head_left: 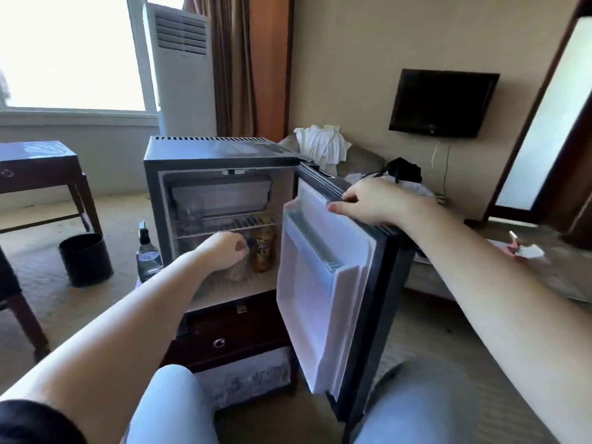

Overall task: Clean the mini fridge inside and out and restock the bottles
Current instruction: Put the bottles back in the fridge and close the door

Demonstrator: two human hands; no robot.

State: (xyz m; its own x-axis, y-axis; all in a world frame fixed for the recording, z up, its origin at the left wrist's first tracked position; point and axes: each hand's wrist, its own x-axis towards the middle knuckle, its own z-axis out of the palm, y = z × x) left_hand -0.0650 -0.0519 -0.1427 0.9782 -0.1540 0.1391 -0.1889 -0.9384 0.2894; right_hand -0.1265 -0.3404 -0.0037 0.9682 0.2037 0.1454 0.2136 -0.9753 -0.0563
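Right hand (pixel 368 200) grips the door (pixel 320 283) top, probably to hold it open; left hand (pixel 224 248) is wrapped round a bottle (pixel 238 269) in the fridge (pixel 224 149).

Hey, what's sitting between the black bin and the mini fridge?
A spray bottle stands between the black bin and the mini fridge, seen in the head view.
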